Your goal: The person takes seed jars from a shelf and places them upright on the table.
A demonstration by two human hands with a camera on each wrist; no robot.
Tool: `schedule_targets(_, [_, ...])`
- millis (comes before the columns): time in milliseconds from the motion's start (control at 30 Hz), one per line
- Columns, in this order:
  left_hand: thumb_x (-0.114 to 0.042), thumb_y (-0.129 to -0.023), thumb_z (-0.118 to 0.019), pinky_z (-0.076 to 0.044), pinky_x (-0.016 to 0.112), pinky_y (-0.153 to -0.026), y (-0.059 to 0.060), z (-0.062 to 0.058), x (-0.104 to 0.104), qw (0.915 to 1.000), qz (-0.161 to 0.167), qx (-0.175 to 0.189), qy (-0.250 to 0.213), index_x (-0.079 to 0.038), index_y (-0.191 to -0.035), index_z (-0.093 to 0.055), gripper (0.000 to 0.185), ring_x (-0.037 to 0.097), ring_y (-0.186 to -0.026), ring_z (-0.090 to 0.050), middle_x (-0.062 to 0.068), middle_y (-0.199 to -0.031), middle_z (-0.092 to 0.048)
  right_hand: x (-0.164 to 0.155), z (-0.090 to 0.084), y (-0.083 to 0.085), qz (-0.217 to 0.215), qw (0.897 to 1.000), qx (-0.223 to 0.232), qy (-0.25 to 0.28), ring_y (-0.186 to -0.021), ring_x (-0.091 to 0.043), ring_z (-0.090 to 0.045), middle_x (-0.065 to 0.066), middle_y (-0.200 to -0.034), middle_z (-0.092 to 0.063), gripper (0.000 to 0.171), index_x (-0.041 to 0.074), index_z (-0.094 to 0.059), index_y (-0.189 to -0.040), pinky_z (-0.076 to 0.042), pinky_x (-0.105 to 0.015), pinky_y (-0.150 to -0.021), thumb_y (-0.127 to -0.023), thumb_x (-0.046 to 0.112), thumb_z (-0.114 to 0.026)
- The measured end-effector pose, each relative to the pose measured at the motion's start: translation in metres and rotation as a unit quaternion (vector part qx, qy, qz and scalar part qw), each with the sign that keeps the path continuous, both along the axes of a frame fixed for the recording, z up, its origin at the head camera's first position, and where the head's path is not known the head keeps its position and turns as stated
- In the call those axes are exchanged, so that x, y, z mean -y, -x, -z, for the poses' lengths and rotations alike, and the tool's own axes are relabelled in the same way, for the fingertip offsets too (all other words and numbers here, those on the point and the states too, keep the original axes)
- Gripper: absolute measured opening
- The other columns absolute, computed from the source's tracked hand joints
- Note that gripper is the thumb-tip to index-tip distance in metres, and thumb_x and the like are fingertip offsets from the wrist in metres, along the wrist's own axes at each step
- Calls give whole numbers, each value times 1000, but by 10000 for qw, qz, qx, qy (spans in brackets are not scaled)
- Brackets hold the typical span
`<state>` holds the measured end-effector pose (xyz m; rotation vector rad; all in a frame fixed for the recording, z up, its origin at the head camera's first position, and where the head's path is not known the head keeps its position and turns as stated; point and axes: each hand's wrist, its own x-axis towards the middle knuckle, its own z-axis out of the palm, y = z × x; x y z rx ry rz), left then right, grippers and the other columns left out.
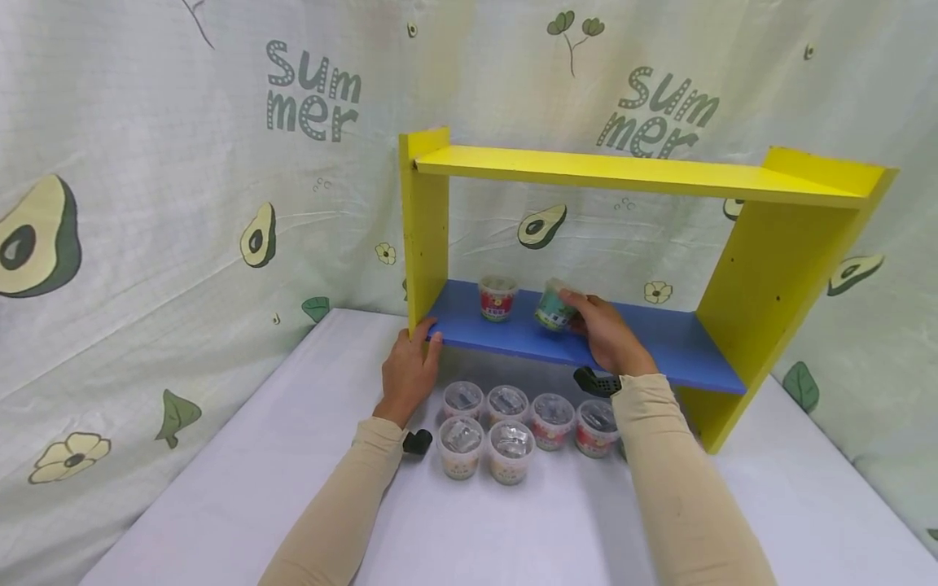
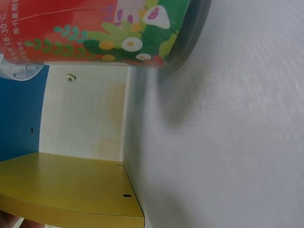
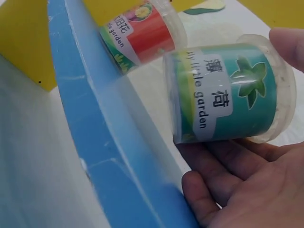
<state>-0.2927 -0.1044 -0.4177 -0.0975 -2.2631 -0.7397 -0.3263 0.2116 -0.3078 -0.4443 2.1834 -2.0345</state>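
Observation:
My right hand (image 1: 611, 332) holds a clear plastic cup with a green label (image 3: 228, 92), thumb near its rim and fingers under its side. Tilted, this cup hovers over the blue shelf board (image 1: 659, 334), to the right of a red-labelled cup (image 1: 497, 299) standing upright there. In the right wrist view the red-labelled cup (image 3: 142, 35) appears behind the board's edge. My left hand (image 1: 410, 370) grips the lower left corner of the yellow-and-blue shelf unit (image 1: 427, 228); in the left wrist view only bits of fingers (image 2: 9, 221) show beside a yellow panel.
Several lidded cups (image 1: 510, 452) stand in two rows on the white table (image 1: 308, 456) under and before the shelf; my right forearm partly hides one. The yellow top board (image 1: 608, 169) spans above the blue board. A printed curtain (image 1: 183, 163) hangs behind.

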Motion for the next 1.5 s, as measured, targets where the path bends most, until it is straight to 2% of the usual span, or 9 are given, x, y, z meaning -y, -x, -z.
schedule_targets(267, [-50, -106, -38, -51, 53, -64, 1, -2, 0, 10000, 36, -34, -58, -24, -142, -53, 47, 35, -81, -60, 21, -105, -57, -5, 0, -1, -32, 9971, -52, 762, -134, -26, -37, -9, -139, -37, 77, -4, -21, -155, -20, -42, -118, -103, 43, -53])
schedule_targets(433, [-51, -106, -37, -51, 52, -65, 2, 0, 1, 10000, 53, -12, -62, -24, -142, -53, 48, 35, -82, -60, 21, -106, -57, -7, 3, -4, -9, 9922, -39, 1246, -132, -24, -40, -6, -134, -43, 74, -2, -23, -155, -22, -40, -117, -103, 41, -54])
schedule_targets(667, [-52, -106, -36, -52, 53, -66, 2, 1, 1, 9999, 86, -67, -14, -23, -142, -52, 49, 35, -84, -61, 22, -108, -57, -10, 7, -8, 53, 9876, -71, 1568, -131, -25, -38, -6, -132, -40, 73, 1, -18, -154, -19, -41, -118, -104, 41, -51])
schedule_targets(900, [-50, -106, -38, -51, 55, -67, 1, 0, 1, 9999, 89, -43, -88, -24, -142, -52, 47, 36, -85, -61, 22, -108, -57, -10, 11, -12, 113, 9878, -325, 1517, -118, -19, -48, -7, -128, -43, 70, -2, -24, -150, -32, -39, -110, -103, 43, -52])
schedule_targets(1167, [-50, -106, -38, -51, 54, -65, 1, 4, 0, 9999, 79, -131, -56, -24, -141, -54, 47, 35, -82, -60, 21, -105, -57, -9, 16, -19, 220, 9919, -532, 1130, -119, -20, -52, -10, -132, -44, 74, -6, -26, -151, -45, -41, -102, -102, 44, -54])
schedule_targets(1333, [-51, -106, -38, -51, 54, -65, 0, 4, 0, 9995, 124, -269, -57, -22, -140, -55, 48, 35, -82, -61, 22, -107, -58, -8, 17, -21, 290, 9903, -662, 1189, -115, -19, -54, -11, -129, -46, 72, -8, -26, -149, -50, -35, -94, -103, 41, -54])
schedule_targets(1500, [-50, -106, -38, -51, 54, -66, 0, 2, 0, 9997, 105, -191, -54, -22, -141, -55, 48, 35, -83, -62, 22, -108, -58, -7, 19, -23, 327, 9877, -830, 1288, -111, -17, -57, -9, -125, -50, 66, -8, -31, -147, -52, -29, -87, -104, 36, -55])
